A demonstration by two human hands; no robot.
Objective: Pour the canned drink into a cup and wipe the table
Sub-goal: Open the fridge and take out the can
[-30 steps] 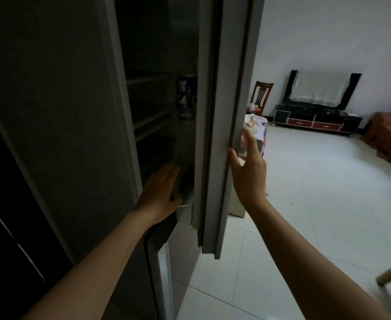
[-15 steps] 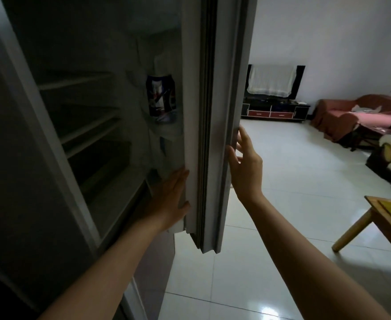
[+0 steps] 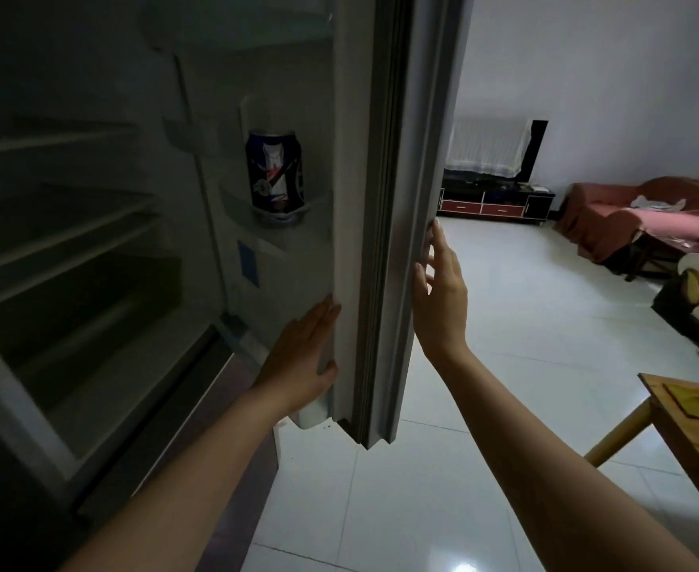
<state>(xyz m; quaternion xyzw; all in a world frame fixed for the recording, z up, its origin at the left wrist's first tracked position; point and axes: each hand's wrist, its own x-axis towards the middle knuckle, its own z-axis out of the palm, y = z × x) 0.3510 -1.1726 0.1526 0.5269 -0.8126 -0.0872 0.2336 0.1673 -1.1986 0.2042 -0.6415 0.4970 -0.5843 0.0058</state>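
Can (image 3: 275, 173) upright in door shelf, above left hand (image 3: 302, 357), the nearer; both hands flat-fingered on fridge door (image 3: 385, 200), right hand (image 3: 438, 299) outside.

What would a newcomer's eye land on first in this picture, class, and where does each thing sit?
First, the fridge door standing open mid-frame, with the left hand flat on its inner edge and the right hand on its outer edge. Next, the lone blue can upright in the door shelf, above the left hand.
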